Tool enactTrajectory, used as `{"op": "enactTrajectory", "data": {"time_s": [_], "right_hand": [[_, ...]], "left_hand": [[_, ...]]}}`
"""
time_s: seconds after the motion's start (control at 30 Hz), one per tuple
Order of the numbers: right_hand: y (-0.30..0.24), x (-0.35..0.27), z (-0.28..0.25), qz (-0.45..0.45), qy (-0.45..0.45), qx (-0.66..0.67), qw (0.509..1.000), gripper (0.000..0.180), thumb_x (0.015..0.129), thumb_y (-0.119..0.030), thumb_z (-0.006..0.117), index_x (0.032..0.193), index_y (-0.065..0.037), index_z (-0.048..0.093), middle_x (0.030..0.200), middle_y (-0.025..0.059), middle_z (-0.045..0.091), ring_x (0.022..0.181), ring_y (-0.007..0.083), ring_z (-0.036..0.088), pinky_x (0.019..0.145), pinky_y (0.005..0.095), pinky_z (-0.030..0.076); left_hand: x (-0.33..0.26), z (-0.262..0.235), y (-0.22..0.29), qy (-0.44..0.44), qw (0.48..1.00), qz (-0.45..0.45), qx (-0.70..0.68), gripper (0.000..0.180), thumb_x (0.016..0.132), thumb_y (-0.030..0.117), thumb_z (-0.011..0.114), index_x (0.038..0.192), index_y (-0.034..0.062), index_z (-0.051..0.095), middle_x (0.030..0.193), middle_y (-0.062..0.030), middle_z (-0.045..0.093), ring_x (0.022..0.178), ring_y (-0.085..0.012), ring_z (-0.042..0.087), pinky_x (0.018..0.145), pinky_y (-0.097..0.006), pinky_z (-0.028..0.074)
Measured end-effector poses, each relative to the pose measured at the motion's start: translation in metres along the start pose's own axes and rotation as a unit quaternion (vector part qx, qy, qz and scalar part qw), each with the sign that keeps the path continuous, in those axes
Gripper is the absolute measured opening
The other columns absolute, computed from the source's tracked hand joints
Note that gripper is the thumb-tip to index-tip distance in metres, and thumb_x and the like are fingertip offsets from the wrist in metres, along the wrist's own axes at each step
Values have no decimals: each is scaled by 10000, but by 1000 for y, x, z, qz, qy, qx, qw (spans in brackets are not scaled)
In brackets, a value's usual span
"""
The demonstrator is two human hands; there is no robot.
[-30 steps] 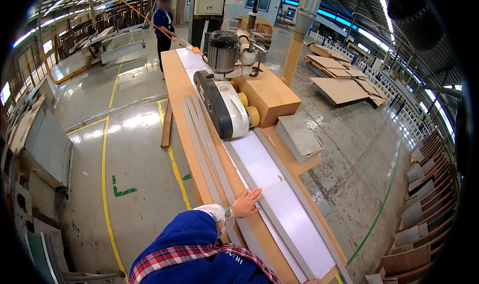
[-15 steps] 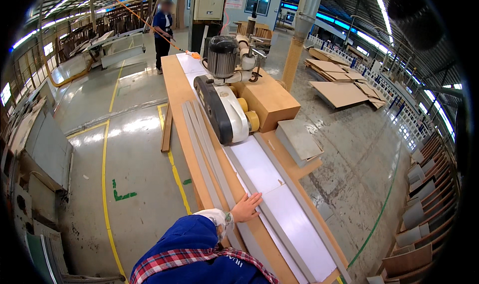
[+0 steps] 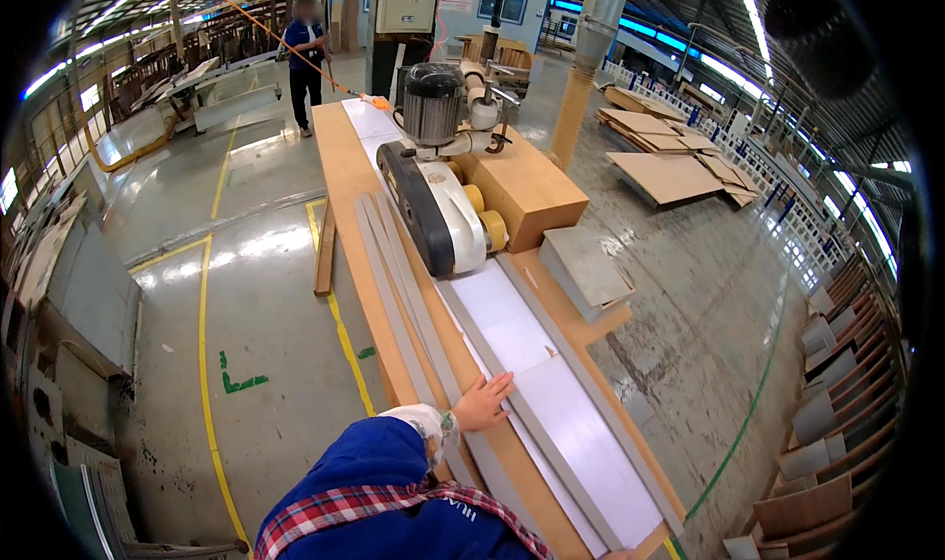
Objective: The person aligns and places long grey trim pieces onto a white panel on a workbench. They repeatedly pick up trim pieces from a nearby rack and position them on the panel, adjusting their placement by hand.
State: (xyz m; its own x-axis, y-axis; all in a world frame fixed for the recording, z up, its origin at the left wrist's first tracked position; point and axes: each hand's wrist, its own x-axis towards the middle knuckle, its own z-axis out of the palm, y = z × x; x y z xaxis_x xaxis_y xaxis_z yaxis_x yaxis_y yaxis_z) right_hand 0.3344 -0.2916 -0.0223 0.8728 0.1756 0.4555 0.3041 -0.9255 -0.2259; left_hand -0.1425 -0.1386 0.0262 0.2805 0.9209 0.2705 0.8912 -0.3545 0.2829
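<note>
My left hand (image 3: 482,403) lies with its fingers stretched flat over a long grey strip (image 3: 551,450) on the white bed (image 3: 576,432) of a wooden workbench. The strip runs forward to the roller feeder (image 3: 433,211), a black and white machine with yellow rollers and a motor on top. At the lower picture edge, by the strip's near end, a small skin-coloured bit of what looks like my right hand (image 3: 618,555) shows; its fingers are mostly hidden. Left of the bed, several more grey strips (image 3: 399,304) lie lengthwise on the bench.
A grey fence rail (image 3: 591,383) borders the bed on the right. Beside the feeder stand a wooden box (image 3: 536,194) and a grey angled box (image 3: 588,273). Flat boards (image 3: 669,176) are stacked on the floor at right. Another person (image 3: 303,63) stands beyond the bench.
The skin-coloured bit has appeared at the lower edge by the strip's end. My left hand stays flat on the strip. The other person's position and arm pose have changed; the view shifted slightly.
</note>
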Motion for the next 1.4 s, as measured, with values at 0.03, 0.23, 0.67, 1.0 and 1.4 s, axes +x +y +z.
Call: {"op": "enactTrajectory", "data": {"time_s": [0.03,0.23,0.67,1.0,1.4], "right_hand": [[2,2,-1,3,3,-5,1000,655,783,-505,540,1234,-35,464,1227,205,465,1013,416,538,819,517,440],[5,2,0,5,2,-18,1000,657,782,-510,538,1239,-45,462,1241,201,457,1016,414,537,818,517,440],[26,3,29,6,5,-26,1000,660,781,-522,533,1252,-65,458,1270,192,439,1024,409,537,816,518,440],[12,2,-2,6,10,-25,1000,663,780,-531,529,1262,-81,454,1292,186,426,1031,406,536,815,518,439],[6,-4,-6,12,13,-21,1000,667,779,-542,524,1273,-100,450,1319,178,410,1038,401,535,813,518,439]], "left_hand": [[1,-3,4,-9,1000,-2,-5,612,890,401,474,1354,25,340,1461,-150,255,1342,-272,261,1050,-484,247],[-4,20,-7,0,999,4,44,609,889,396,476,1347,15,344,1466,-153,236,1342,-279,259,1053,-493,250],[-4,8,-6,-18,1000,-4,16,615,889,400,476,1347,12,343,1471,-142,227,1351,-275,236,1067,-491,235],[-4,10,-6,-6,1000,-13,9,616,876,410,484,1341,25,360,1464,-128,248,1346,-256,248,1052,-502,236],[-6,7,-7,-13,999,-19,29,607,888,415,462,1356,43,353,1481,-114,224,1358,-235,234,1025,-476,253]]}}
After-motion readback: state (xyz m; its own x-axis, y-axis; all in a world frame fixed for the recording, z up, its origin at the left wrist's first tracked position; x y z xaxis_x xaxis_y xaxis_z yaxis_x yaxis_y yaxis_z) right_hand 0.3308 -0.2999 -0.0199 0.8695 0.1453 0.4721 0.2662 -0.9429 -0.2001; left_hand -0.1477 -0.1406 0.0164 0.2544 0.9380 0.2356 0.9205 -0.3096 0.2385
